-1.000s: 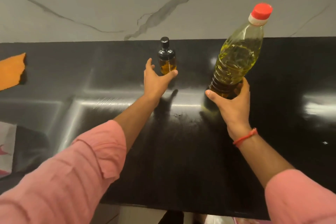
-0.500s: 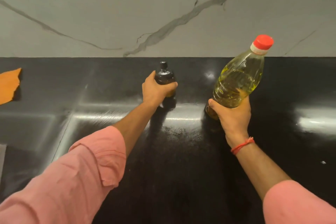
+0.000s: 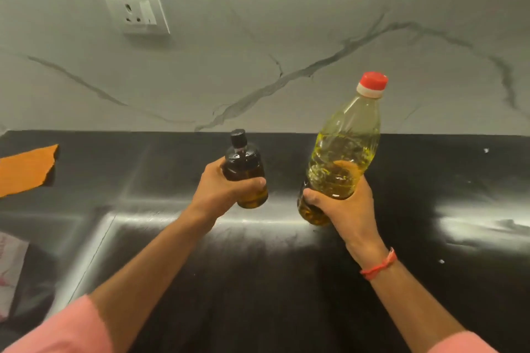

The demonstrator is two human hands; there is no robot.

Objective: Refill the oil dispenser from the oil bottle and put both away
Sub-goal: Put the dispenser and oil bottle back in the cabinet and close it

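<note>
My left hand [image 3: 223,192] grips the small oil dispenser [image 3: 243,169], a dark glass bottle with a black cap and amber oil at its bottom, held up off the black countertop [image 3: 286,281]. My right hand [image 3: 347,209] grips the lower body of the oil bottle [image 3: 344,152], a clear plastic bottle of yellow oil with a red cap on. The bottle leans slightly to the right and is also lifted. The two containers are side by side, a short gap apart.
A grey marble wall [image 3: 286,66] with a white socket plate [image 3: 134,10] rises behind the counter. An orange cloth [image 3: 25,169] lies at the counter's left edge. A white printed sheet [image 3: 8,272] shows at the lower left.
My left hand closed round the dispenser and lifted it off the counter. My right hand raised the oil bottle more upright. The view tilted up, revealing the socket.
</note>
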